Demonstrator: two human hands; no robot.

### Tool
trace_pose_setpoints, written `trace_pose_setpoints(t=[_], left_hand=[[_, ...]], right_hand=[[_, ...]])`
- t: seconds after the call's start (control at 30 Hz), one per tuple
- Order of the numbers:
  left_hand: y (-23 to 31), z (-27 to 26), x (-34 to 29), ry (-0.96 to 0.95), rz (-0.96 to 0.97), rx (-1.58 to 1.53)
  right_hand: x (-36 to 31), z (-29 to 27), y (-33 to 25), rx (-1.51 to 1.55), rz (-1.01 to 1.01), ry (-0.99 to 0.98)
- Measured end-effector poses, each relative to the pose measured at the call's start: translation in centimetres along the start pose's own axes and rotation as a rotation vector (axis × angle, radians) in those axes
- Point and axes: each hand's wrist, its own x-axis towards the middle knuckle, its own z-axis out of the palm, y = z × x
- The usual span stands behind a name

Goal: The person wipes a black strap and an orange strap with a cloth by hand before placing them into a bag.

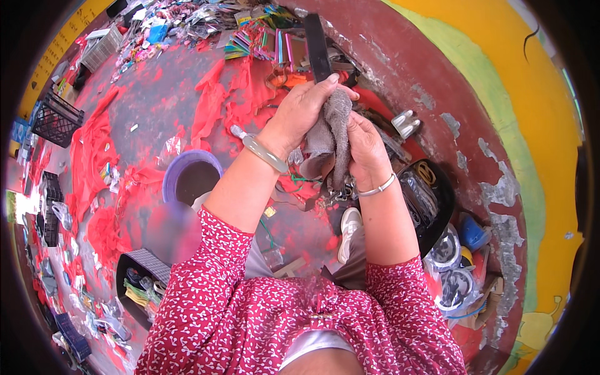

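A long black flat bar (317,47) points away from me, its near end in the grip of my left hand (297,115). Around that near end hangs a damp-looking grey-brown cloth (337,125), bunched between both hands. My right hand (367,149) is closed on the cloth's right side, thumb and fingers pressed together. The bar's lower part is hidden by the cloth and my fingers. Left of my forearm stands a purple bucket (169,181) with dark, murky water in it.
A dark red wall with peeling paint (450,125) curves along the right. Beside it are a black tub of items (444,200) and bagged wheels (445,250). Red cloth (209,103) lies over the floor. Colourful strips (259,45), a black crate (57,119) and scattered goods lie further off.
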Motion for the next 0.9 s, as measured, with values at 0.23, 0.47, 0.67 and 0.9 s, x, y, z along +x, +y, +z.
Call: trace_pose_setpoints(t=[0.23,0.47,0.67,0.9], left_hand=[[0.5,0.1,-0.5,0.05,0.237,0.058],[0.4,0.2,-0.8,0.061,0.266,0.109],[1.1,0.6,-1.3,-0.011,0.223,0.152],[1.0,-0.4,-1.0,-0.055,0.09,0.1]], right_hand=[[0.1,0.5,-0.2,-0.025,0.097,-0.091],[-0.4,-0.7,0.2,0.001,0.151,-0.192],[-1.2,-0.7,-0.3,0.003,0.15,-0.189],[-1.2,0.7,0.5,-0.071,-0.084,-0.03]])
